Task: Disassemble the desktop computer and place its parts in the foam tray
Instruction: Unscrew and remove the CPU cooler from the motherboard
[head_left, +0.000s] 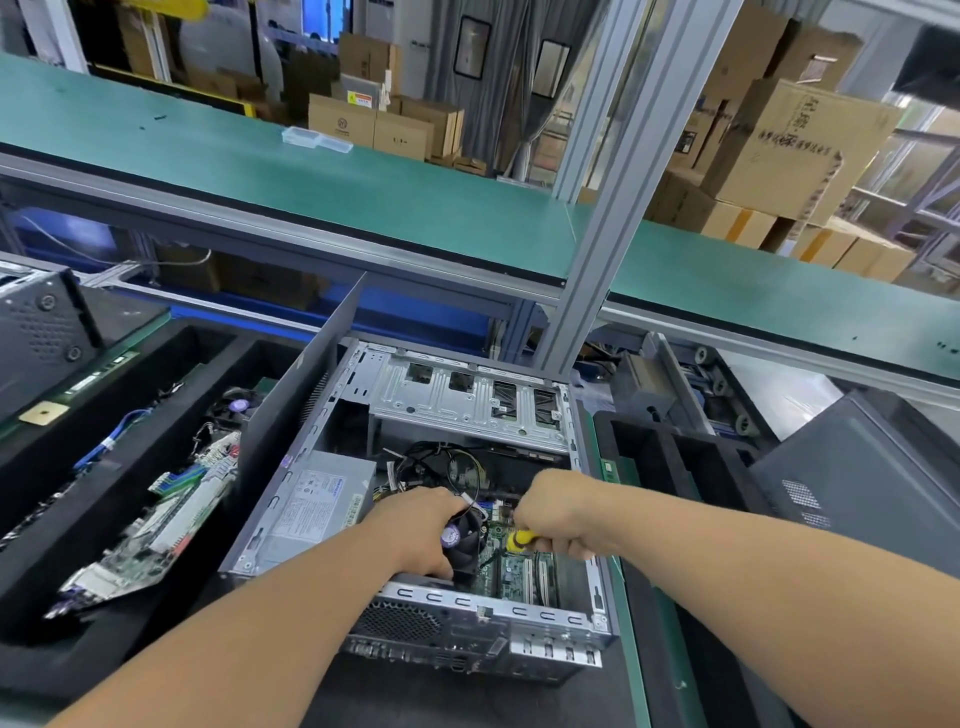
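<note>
Head view: desktop computer (415, 519) lies open, motherboard, cooler fan (466, 538) exposed.

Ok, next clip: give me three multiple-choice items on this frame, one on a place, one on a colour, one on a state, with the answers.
1. Where does the loose circuit board lie?
A. In the black foam tray left of the computer case
B. On the green shelf above
C. Inside the open case

2. What colour is the screwdriver handle in the right hand?
A. Red
B. Yellow and black
C. Blue

3. What is the state of the cooler fan?
A. Lying in the tray
B. Lifted clear above the case
C. Inside the case, with the left hand around it

Answers: 1 A, the board rests tilted in the left tray's compartment. 2 B, yellow with a black band shows by the fist. 3 C, the fan sits over the green motherboard, fingers curled at its edge.
</note>
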